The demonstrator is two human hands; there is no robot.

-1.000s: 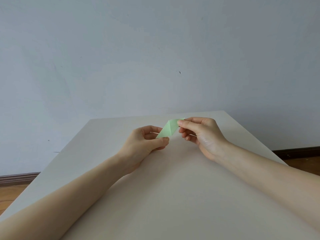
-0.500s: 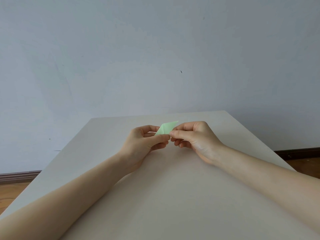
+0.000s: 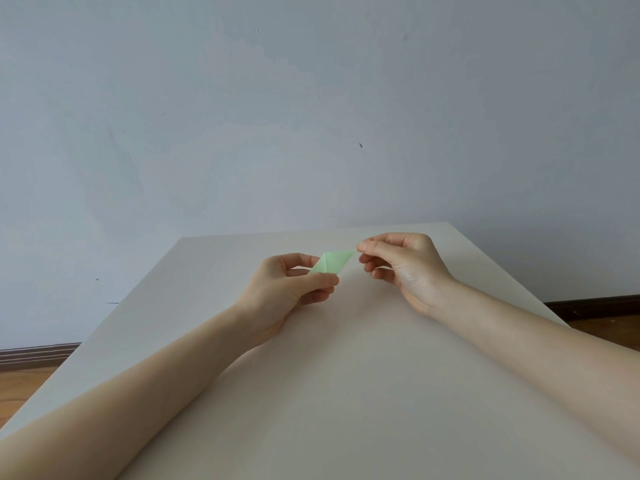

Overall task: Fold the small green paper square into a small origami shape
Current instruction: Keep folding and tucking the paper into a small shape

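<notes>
1. Filling the lower half of the frame: a broad, pale beige flat tabletop (image 3: 346, 393), narrowing toward its far edge at mid-height.
2. Stretched across it from the lower left corner toward the centre: a bare left forearm, ending in the left hand (image 3: 284, 289) just left of centre.
3. Curled round the near lower corner of the small, pale green folded paper piece (image 3: 331, 262): left thumb on the near side, index finger arched over the far side, remaining fingers tucked beneath; a firm pinch.
4. Entered from the lower right edge: a bare right forearm, ending in the right hand (image 3: 405, 268) right of centre and slightly higher in the frame than the left.
5. Pinched between right thumb and index fingertip: the far upper-right tip of the green paper; other right fingers loosely curled below, holding nothing else.
6. Held between the two hands, at the centre of the frame: the green paper, a kite-like folded shape with a visible crease line, tilted upward to the right. Whether clear of the tabletop or touching it: could not be told.
7. Seen at the lower left and right edges beyond the table: strips of brown wooden floor (image 3: 20, 386) and dark skirting board (image 3: 595, 304).
8. Covering the whole upper half: a plain pale blue-grey painted wall (image 3: 311, 116) with a few small dark marks.
</notes>
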